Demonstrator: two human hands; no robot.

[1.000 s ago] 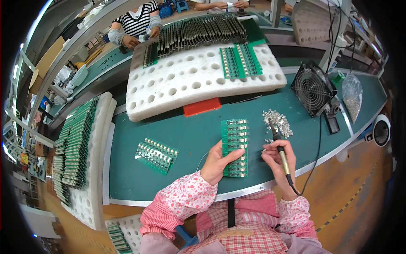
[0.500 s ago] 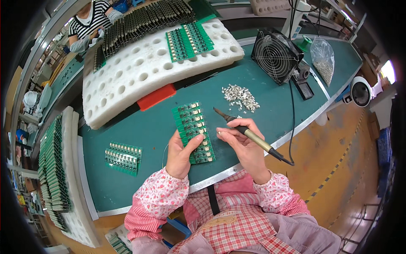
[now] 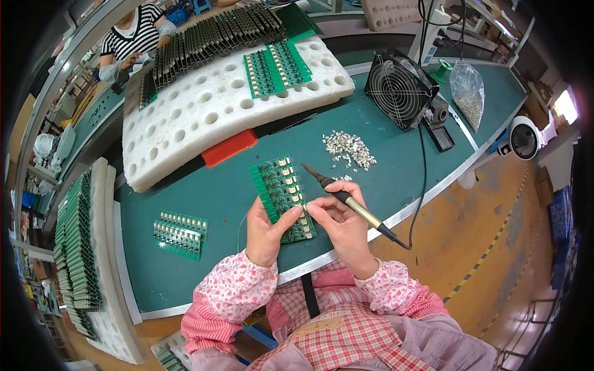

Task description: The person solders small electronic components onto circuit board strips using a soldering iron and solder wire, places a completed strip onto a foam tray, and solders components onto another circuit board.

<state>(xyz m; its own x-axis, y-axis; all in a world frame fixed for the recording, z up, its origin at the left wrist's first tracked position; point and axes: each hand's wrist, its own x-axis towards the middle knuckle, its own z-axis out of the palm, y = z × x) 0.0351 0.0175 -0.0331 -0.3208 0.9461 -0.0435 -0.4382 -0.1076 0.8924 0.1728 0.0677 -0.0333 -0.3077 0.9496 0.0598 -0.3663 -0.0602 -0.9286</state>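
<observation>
My left hand (image 3: 265,234) grips a green circuit board (image 3: 265,179) by its lower left side, the thumb pressed on its face. A row of small white connectors runs along the board's right side. In my right hand (image 3: 348,230) lies a soldering iron (image 3: 365,213), its dark tip pointing up and left, just right of the board's upper part. The thumb and forefinger of that hand pinch together at the board's right edge, close to my left thumb; whatever they hold there is hidden. Beyond the iron lies a pile of small white connectors (image 3: 348,148).
A white foam block (image 3: 198,130) carries standing and flat boards at the back. Two boards (image 3: 180,234) lie at left. A black fan (image 3: 401,88), an iron stand (image 3: 439,133) and a bag of parts (image 3: 468,96) stand at right. A co-worker (image 3: 133,37) sits far left.
My right hand has moved left with the soldering iron, and its pinched fingers now meet the board's edge. The left hand keeps its hold on the board.
</observation>
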